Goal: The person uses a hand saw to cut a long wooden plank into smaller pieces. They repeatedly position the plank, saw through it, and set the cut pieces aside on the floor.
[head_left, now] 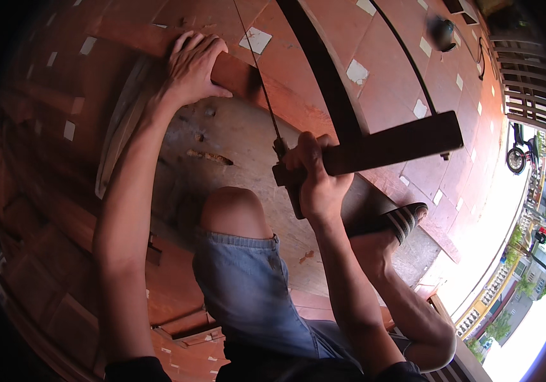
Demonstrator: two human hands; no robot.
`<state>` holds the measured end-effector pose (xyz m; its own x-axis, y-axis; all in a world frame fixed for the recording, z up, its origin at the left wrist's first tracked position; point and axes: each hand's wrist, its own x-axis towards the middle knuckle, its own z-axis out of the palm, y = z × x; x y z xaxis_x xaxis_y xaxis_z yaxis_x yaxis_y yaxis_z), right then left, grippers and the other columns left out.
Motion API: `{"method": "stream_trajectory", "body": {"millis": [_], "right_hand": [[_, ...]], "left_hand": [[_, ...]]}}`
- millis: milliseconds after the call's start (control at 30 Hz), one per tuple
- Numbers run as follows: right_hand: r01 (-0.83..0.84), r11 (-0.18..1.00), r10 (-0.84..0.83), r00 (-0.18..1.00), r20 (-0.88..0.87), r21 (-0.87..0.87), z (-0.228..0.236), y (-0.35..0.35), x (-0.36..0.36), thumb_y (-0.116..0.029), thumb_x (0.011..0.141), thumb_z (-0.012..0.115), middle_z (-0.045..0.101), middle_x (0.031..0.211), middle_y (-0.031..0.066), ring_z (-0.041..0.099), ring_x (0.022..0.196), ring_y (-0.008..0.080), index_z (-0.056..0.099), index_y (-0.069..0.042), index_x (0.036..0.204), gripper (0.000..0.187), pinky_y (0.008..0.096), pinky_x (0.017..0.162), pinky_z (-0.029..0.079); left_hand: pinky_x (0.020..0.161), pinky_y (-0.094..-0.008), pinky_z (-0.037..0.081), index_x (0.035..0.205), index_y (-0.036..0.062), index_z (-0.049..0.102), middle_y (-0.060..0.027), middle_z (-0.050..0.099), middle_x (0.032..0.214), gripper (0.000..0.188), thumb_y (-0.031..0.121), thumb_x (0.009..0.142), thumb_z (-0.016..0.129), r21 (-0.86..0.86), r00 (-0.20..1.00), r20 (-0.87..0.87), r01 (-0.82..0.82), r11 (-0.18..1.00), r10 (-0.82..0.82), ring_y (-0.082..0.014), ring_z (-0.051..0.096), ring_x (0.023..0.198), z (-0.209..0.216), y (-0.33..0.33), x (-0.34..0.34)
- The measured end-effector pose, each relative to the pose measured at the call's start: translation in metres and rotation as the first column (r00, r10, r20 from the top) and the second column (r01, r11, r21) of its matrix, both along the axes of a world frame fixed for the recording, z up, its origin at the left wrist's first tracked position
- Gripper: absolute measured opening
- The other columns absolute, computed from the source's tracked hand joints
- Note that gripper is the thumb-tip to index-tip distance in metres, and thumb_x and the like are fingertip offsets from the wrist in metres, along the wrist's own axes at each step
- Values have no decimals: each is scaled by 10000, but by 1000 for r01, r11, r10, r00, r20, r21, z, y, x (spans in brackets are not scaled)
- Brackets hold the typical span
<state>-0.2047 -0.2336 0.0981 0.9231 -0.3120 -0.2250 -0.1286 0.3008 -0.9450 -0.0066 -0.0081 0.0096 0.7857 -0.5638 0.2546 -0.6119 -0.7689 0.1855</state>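
My right hand (326,191) is wrapped round the handle end of a wooden frame saw (400,143), near where its thin blade is fixed. The blade runs away from me and crosses a long reddish wooden board (241,77); whether it has cut into the wood I cannot tell. Left of the blade, my left hand (193,69) grips that board, fingers curled over its far edge and thumb on the near side. Under the board is a worn, grey-brown wooden bench (247,130) with holes and a gouge in its top.
My bent knee (231,213) rests over the bench, and my sandalled foot (400,223) is at its right. Red floor tiles with small white squares surround it. A dark round pot (441,33) stands far right, near a slatted railing (534,83). A motorbike (520,153) is outside.
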Motion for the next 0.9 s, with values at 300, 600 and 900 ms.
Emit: {"method": "stream_trajectory", "body": {"millis": [300, 600, 900], "right_hand": [[-91, 995, 90, 995, -31, -32, 54, -33, -145, -160, 1062, 604, 545, 671, 64, 543, 601, 187, 479, -78, 829, 277, 394, 680, 522], [1, 1000, -1, 1000, 0, 18, 18, -9, -78, -116, 1077, 566, 499, 670, 46, 499, 576, 170, 470, -69, 787, 309, 382, 642, 504], [-21, 999, 19, 997, -79, -28, 26, -14, -68, -103, 1040, 625, 530, 683, 59, 552, 622, 191, 495, -52, 794, 283, 385, 667, 506]], "left_hand": [[1202, -477, 325, 1155, 152, 542, -1, 616, 1170, 831, 426, 518, 1002, 2, 1000, 3, -24, 1000, 24, -239, 562, 1242, -5, 16, -3], [1218, -473, 308, 1177, 162, 548, -7, 616, 1180, 811, 378, 536, 993, -35, 1000, 20, -13, 999, 13, -246, 551, 1276, -7, 9, 0], [1217, -469, 316, 1176, 153, 555, -11, 623, 1180, 801, 379, 543, 990, -6, 999, -41, -17, 1000, 17, -246, 558, 1266, -1, 7, 1]]}}
